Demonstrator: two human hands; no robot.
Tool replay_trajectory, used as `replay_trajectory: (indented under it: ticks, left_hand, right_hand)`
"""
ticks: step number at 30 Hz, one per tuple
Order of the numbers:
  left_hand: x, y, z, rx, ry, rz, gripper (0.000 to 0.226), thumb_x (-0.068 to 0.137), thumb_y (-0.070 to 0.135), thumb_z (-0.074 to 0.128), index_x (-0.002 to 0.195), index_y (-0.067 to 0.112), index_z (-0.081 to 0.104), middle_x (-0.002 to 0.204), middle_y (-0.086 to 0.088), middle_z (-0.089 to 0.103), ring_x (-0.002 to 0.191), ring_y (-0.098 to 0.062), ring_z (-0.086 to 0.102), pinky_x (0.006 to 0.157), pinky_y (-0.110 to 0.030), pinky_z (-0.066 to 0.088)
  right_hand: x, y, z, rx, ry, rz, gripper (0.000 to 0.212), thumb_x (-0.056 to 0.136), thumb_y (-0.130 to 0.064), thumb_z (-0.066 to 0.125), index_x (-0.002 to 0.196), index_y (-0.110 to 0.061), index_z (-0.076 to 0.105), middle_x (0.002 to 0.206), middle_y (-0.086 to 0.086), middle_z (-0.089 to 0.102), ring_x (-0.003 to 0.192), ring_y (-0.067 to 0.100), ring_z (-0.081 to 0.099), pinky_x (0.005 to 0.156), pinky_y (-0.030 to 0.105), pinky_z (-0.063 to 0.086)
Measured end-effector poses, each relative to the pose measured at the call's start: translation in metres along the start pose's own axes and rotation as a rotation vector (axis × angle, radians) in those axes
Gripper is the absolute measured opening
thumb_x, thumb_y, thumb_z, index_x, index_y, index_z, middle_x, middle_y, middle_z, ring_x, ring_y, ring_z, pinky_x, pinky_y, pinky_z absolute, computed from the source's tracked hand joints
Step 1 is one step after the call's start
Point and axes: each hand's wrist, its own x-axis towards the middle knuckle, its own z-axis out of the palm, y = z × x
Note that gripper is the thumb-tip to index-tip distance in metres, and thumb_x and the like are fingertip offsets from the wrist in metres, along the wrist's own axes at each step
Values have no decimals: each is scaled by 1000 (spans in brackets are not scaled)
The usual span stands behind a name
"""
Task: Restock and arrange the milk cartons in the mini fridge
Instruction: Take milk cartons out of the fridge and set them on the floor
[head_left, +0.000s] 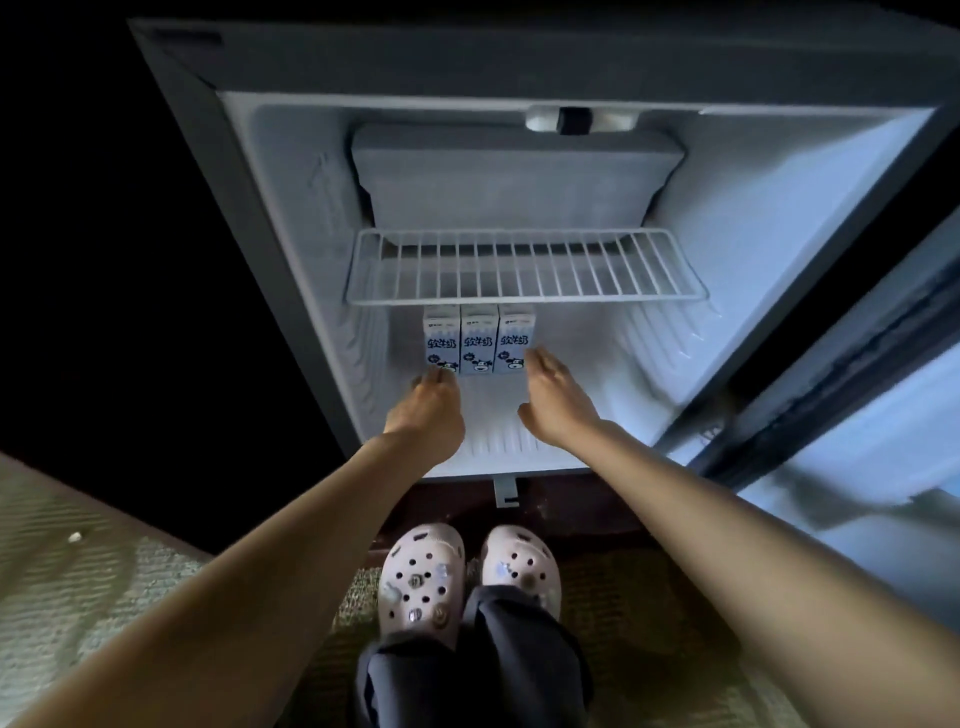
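On fridge floor (493, 410) | milk cartons (478, 345) abreast | left hand (428, 410), right hand (553, 395) flanking them

Three small white and blue paper milk cartons (478, 345) with a cartoon cow print stand upright in a tight row, side touching side. They are on the floor of the open grey mini fridge (753, 234), toward the back left, under its white wire shelf (524, 270).

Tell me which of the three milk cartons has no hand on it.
The middle carton. The left hand touches the left carton at its base, the right hand the right carton at its lower edge; only it is untouched.
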Motion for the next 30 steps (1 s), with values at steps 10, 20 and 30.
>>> replay_trajectory:
  ticks: [10, 20, 30]
  left_hand:
    - [86, -28, 24, 192, 104, 121, 75, 92, 1, 38, 148, 9, -11, 158, -3, -18, 147, -25, -8, 118, -43, 20]
    - [90, -39, 39, 349, 333, 297, 73, 86, -1, 49, 148, 3, 10, 155, -17, 11, 144, -29, 16, 115, -36, 24]
    - [90, -30, 41, 497, 539, 205, 57, 50, 13, 83, 104, 11, 66, 101, -7, 63, 92, -23, 61, 77, -29, 50]
  right_hand:
    - [72, 14, 22, -60, 64, -19, 84, 89, -3, 49, 148, -10, -10, 157, 6, -17, 147, 25, -10, 115, 41, 21]
    - [71, 34, 41, -141, 352, -192, 73, 77, 6, 56, 143, 1, 27, 151, 20, 27, 143, 34, 20, 110, 48, 32]
    - [71, 42, 61, -198, 675, -237, 67, 40, 9, 81, 103, -3, 61, 92, 18, 63, 81, 30, 62, 65, 34, 55]
